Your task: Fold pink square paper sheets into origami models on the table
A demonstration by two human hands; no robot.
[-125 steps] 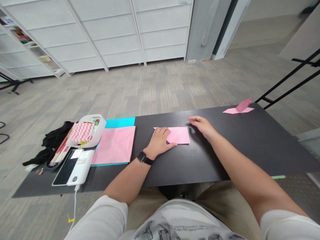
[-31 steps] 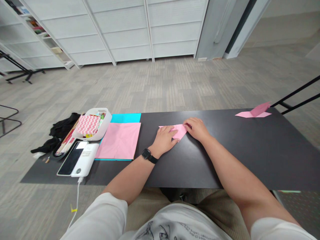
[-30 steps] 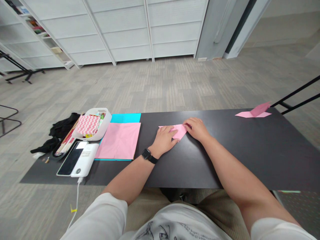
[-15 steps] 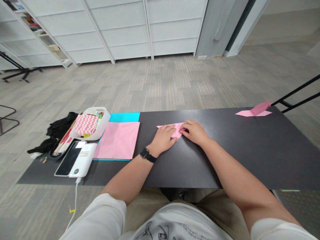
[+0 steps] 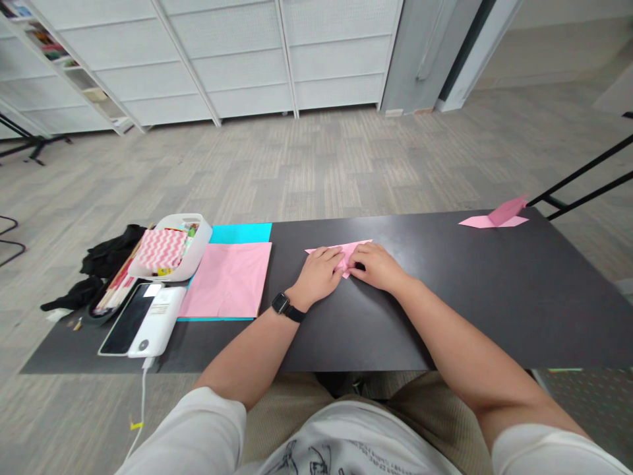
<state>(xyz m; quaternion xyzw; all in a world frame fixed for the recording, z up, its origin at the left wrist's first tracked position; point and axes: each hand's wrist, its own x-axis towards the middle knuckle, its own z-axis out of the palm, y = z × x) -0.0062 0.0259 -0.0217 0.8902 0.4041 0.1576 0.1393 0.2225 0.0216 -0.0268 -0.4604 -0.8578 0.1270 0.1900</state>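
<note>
A small folded piece of pink paper [image 5: 347,251] lies on the dark table in front of me, its pointed corners showing past my fingers. My left hand [image 5: 318,276] rests on its left part, palm down with the fingers stretched over it. On the right side, my right hand [image 5: 380,268] has its thumb and fingers curled together at the paper near its lower tip. The fingers hide much of the folds. Further right on the table stands a folded pink paper figure [image 5: 502,216] with a raised flap.
To the left lies a stack of pink sheets [image 5: 227,280] over blue paper [image 5: 242,233]. Beside it are a white basket [image 5: 198,254], a phone [image 5: 129,323], a cabled white power bank [image 5: 157,323], a dark tray of pencils [image 5: 116,290] and black cloth [image 5: 113,249].
My right hand has slid slightly down and left along the paper, uncovering its upper right corner. My left hand stays pressed on it. The whole view has shifted a little.
</note>
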